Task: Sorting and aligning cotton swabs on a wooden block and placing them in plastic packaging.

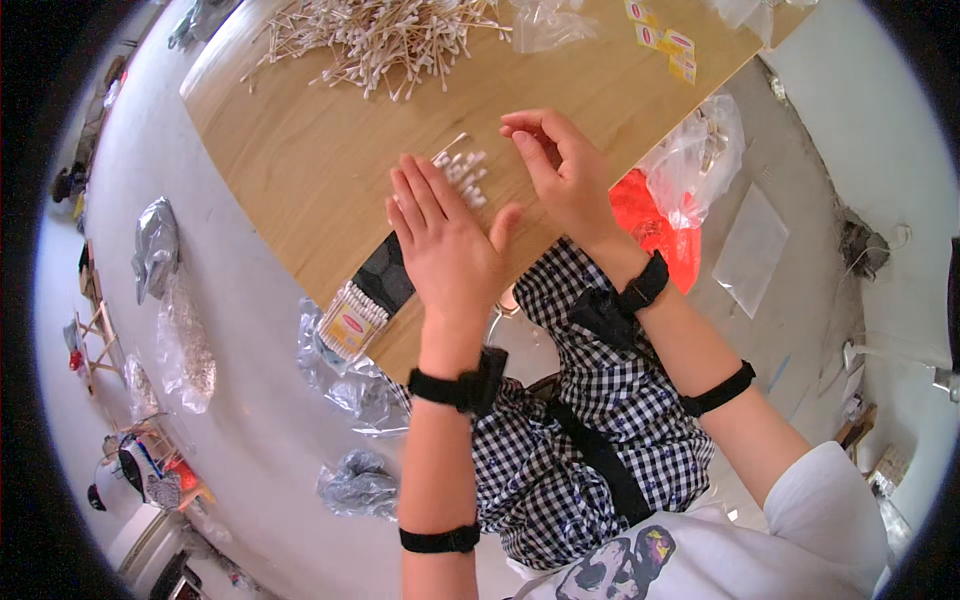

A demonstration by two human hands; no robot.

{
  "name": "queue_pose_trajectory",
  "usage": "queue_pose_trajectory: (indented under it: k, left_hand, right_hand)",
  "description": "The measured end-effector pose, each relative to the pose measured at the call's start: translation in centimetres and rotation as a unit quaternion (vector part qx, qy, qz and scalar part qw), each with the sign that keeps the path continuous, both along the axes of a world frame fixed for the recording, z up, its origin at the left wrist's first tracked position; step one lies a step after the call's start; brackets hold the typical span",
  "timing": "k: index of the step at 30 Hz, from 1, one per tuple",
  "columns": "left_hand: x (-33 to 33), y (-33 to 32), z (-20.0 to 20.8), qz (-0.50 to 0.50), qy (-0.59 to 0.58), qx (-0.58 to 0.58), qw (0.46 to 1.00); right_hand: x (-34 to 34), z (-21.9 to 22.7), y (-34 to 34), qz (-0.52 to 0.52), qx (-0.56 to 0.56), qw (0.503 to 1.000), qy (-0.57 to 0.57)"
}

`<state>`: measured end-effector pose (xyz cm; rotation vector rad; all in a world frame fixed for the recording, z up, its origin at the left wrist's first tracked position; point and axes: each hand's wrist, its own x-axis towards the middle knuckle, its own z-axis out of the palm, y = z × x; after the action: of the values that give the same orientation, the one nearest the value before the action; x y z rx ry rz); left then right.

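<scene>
My left hand (445, 240) is open over the near part of the wooden table, fingers stretched and thumb apart. Beyond its fingers and thumb lies a small bunch of cotton swabs (464, 175), partly hidden by the hand and slightly blurred. To the right of the bunch, my right hand (565, 170) hovers with fingers loosely bent and the thumb apart from them; nothing shows in it. Left of my left wrist, a black pad (384, 275) lies at the table edge, beside a packed row of cotton swabs (350, 318) with a yellow and white label.
A big loose heap of cotton swabs (390, 40) covers the table's far side. Clear plastic bags (552, 22) and yellow labels (665, 42) lie to its right. A red bag (655, 225) hangs by the table's right edge. Plastic bags (360, 485) lie on the floor.
</scene>
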<state>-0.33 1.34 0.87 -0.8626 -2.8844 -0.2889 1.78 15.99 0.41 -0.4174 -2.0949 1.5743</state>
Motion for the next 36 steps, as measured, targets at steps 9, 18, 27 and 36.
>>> queue_pose_trajectory:
  k: [9, 18, 27, 36]
  left_hand:
    - [2.1, -0.3, 0.7, -0.012, -0.015, -0.015, 1.0]
    - [1.1, -2.4, 1.7, 0.056, -0.095, 0.207, 0.972]
    - [2.2, -3.1, 1.7, 0.15, -0.222, 0.567, 0.779]
    - [0.7, -1.0, 1.2, 0.13, -0.227, 0.704, 0.66]
  right_hand:
    - [-0.2, -0.4, 0.0, 0.007, 0.014, 0.999, 0.043]
    - [-1.9, -0.2, 0.1, 0.074, 0.234, 0.967, 0.065]
    - [-5.6, 0.4, 0.1, 0.209, 0.293, 0.932, 0.04]
    - [-1.9, 0.6, -0.8, 0.095, -0.069, 0.993, 0.03]
